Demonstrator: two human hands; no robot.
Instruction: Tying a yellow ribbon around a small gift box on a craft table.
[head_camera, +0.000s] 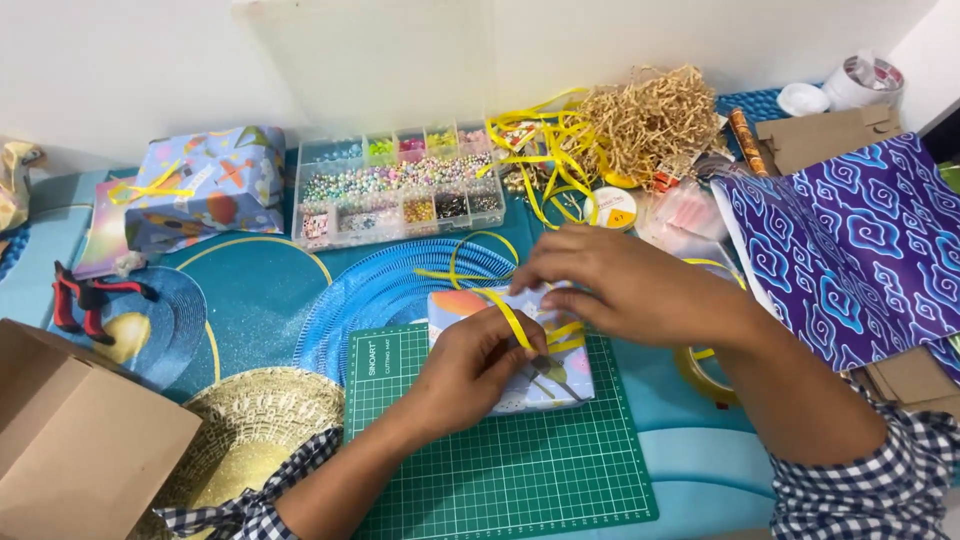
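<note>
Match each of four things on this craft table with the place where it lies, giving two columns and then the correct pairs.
Things:
1. clear plastic bead organiser box
2. purple cloud-patterned wrapping paper
3. brown cardboard box
4. small wrapped gift box with yellow ribbon

Places:
A. near left corner
B. on the green cutting mat, under both hands
C. far side, by the wall
D. right edge of the table

Pairs: 1-C, 2-D, 3-A, 4-B

ribbon (515, 322): I see yellow
cutting mat (500, 470): green, white grid
wrapping paper (850, 245): purple, blue cloud swirls
sleeves (870, 480): I note navy-white check
</note>
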